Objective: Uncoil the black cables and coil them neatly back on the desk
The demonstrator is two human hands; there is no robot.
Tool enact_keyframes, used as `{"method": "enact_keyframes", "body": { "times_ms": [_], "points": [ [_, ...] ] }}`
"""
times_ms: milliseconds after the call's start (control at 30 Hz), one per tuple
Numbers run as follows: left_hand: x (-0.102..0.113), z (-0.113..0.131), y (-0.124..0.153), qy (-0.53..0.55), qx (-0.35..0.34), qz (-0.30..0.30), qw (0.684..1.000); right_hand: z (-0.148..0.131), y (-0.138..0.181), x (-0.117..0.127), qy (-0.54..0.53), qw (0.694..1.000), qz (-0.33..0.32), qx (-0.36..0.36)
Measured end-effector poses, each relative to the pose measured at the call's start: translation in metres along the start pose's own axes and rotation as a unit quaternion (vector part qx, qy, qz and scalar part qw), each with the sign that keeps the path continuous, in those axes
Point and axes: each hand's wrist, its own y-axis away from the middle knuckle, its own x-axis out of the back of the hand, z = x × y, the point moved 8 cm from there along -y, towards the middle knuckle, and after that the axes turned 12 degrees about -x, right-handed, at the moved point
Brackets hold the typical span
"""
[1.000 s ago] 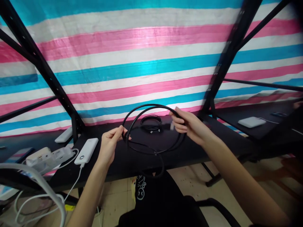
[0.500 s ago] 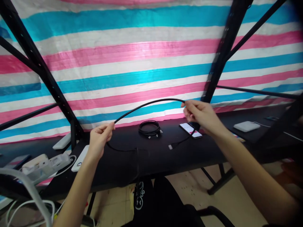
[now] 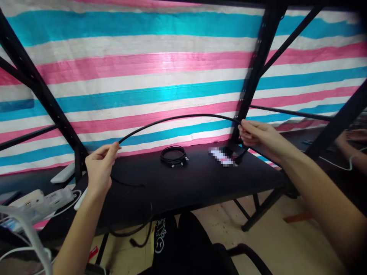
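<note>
A black cable [image 3: 177, 117] arches above the desk between my two hands. My left hand [image 3: 101, 162] pinches it between thumb and fingers on the left. From there the cable's loose part drops down past the desk's front edge, where a plug end [image 3: 133, 242] dangles. On the right, my right hand [image 3: 259, 136] grips the cable close to its other end. A short piece with a dark connector [image 3: 239, 157] hangs below that hand, in front of a phone [image 3: 222, 156]. Behind the arch, a coiled black cable [image 3: 173, 156] lies on the desk.
The black desk [image 3: 183, 191] backs onto a striped sheet [image 3: 160, 65] between black metal posts. A white power strip [image 3: 47, 200] with cords and white devices stands at left. A chair armrest [image 3: 246, 252] is below, and another person's arm [image 3: 351, 147] shows at far right.
My hands have moved apart, left hand leftward and right hand rightward, so the held stretch of cable is longer. The loose end now hangs below the desk edge. The view has shifted slightly right.
</note>
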Motion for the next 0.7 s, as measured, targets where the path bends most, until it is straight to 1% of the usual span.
{"method": "enact_keyframes", "body": {
  "times_ms": [67,100,167,233,300,367,400,467,567,633,700],
  "points": [
    [-0.014,0.014,0.009,0.026,-0.01,-0.008,1.0,0.003,0.0,-0.016,0.0,0.999,-0.044,-0.015],
    [-0.024,0.021,0.015,0.03,-0.017,-0.026,0.999,0.004,0.0,-0.026,0.008,0.998,-0.062,-0.026],
    [-0.047,0.037,0.028,0.027,-0.029,-0.086,0.995,0.002,0.001,-0.045,0.04,0.995,-0.083,-0.036],
    [-0.071,0.05,0.042,0.031,-0.041,-0.149,0.988,-0.008,0.005,-0.065,0.087,0.992,-0.088,-0.02],
    [-0.091,0.059,0.054,0.041,-0.046,-0.201,0.978,-0.022,0.011,-0.085,0.128,0.988,-0.09,0.011],
    [-0.104,0.063,0.062,0.052,-0.043,-0.238,0.969,-0.035,0.015,-0.098,0.147,0.984,-0.088,0.037],
    [-0.107,0.062,0.065,0.055,-0.038,-0.252,0.965,-0.04,0.015,-0.101,0.149,0.985,-0.078,0.05],
    [-0.11,0.053,0.069,0.049,-0.017,-0.282,0.958,-0.049,0.012,-0.095,0.136,0.987,-0.032,0.075],
    [-0.101,0.022,0.075,0.007,0.038,-0.322,0.946,-0.055,0.004,-0.065,0.097,0.987,0.08,0.096],
    [-0.084,-0.005,0.074,-0.036,0.066,-0.321,0.944,-0.054,-0.002,-0.036,0.066,0.98,0.159,0.096],
    [-0.063,-0.028,0.068,-0.093,0.064,-0.301,0.947,-0.051,-0.005,-0.007,0.044,0.968,0.23,0.093]
  ]
}}
